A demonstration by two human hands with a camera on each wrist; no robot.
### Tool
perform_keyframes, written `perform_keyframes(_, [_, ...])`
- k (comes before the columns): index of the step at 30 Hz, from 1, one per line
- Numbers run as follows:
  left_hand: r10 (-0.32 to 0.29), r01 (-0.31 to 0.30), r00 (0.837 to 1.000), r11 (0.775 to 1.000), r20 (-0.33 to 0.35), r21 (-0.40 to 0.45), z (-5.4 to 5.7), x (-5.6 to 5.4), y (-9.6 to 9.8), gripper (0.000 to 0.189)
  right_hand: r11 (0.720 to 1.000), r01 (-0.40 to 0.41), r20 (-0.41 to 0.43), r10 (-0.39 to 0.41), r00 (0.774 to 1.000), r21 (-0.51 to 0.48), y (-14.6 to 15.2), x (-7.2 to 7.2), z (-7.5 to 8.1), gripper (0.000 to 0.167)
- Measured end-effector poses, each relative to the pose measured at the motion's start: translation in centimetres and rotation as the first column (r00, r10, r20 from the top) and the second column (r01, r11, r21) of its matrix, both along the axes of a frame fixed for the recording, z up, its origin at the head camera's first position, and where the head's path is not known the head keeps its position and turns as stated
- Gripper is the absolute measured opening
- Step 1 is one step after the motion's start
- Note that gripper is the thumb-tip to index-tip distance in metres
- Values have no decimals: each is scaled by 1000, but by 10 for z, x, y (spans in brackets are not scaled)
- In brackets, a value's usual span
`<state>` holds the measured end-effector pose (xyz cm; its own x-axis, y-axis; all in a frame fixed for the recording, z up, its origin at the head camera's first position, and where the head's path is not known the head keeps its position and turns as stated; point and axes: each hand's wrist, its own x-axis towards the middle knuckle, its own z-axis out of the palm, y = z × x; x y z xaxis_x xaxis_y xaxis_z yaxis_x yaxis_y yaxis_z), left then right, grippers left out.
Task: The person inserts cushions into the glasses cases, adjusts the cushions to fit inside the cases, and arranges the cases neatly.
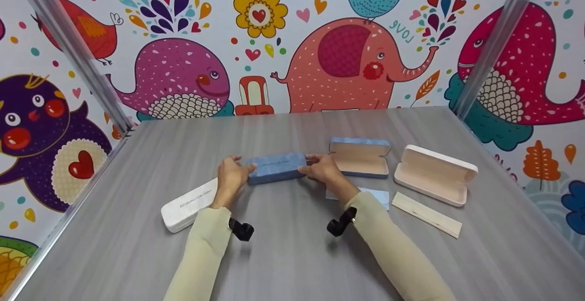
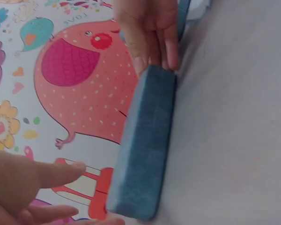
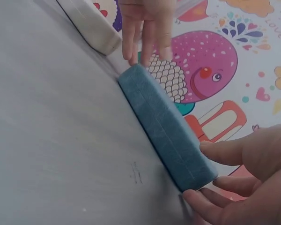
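A closed blue glasses case (image 1: 277, 166) lies on the table between the two hands, small print on its lid. At its right end, the right hand (image 1: 323, 169) pinches it, thumb (image 3: 220, 151) on the upper edge and fingers at the end face. The left hand (image 1: 232, 175) is at the opposite end with its fingers extended; in the left wrist view its thumb (image 2: 61, 174) stands apart from the case. Beside the left wrist lies a closed white glasses case (image 1: 188, 205) with printed lettering, partly covered by that hand.
An open blue glasses case (image 1: 361, 171) and an open white glasses case (image 1: 429, 190) stand at the right. In front of them lie a light blue cloth (image 1: 375, 196), partly behind the right forearm, and a folded cream strip (image 1: 427, 214). A patterned wall (image 1: 183, 63) borders the table.
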<state>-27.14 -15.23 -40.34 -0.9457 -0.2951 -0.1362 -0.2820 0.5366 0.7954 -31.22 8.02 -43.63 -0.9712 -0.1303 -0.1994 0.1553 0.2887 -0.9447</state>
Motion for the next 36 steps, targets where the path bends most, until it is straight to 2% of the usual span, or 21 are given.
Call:
perform_keyframes(4, [-7, 8, 1000, 999, -20, 39, 7, 4, 0, 57, 999, -21, 6, 21, 1000, -24, 7, 6, 7, 51])
perform_keyframes(9, [6, 1, 996, 998, -94, 69, 7, 10, 1, 50, 996, -79, -3, 79, 997, -52, 19, 17, 19, 48])
perform_keyframes(13, [12, 5, 985, 995, -172, 96, 6, 13, 7, 44, 995, -76, 0, 76, 997, -67, 30, 25, 27, 44])
perform_keyframes(19, [17, 15, 965, 993, -261, 121, 10, 16, 21, 35, 997, -70, -45, 70, 997, -8, 48, 37, 37, 42])
perform_keyframes(26, [-23, 51, 955, 995, -297, 89, 13, 21, 41, 30, 996, -26, -116, 37, 993, 90, 70, 50, 44, 37])
perform_keyframes(29, [-37, 74, 954, 991, -299, 111, 13, 23, 49, 28, 990, -11, -144, 31, 989, 138, 80, 55, 47, 36])
perform_keyframes(32, [-44, 89, 955, 986, -294, 142, 13, 24, 57, 26, 991, -23, -143, 41, 989, 130, 92, 60, 49, 37])
perform_keyframes(36, [-71, 123, 954, 979, -290, 164, 6, 22, 65, 24, 991, -44, -153, 64, 986, 128, 108, 67, 50, 37])
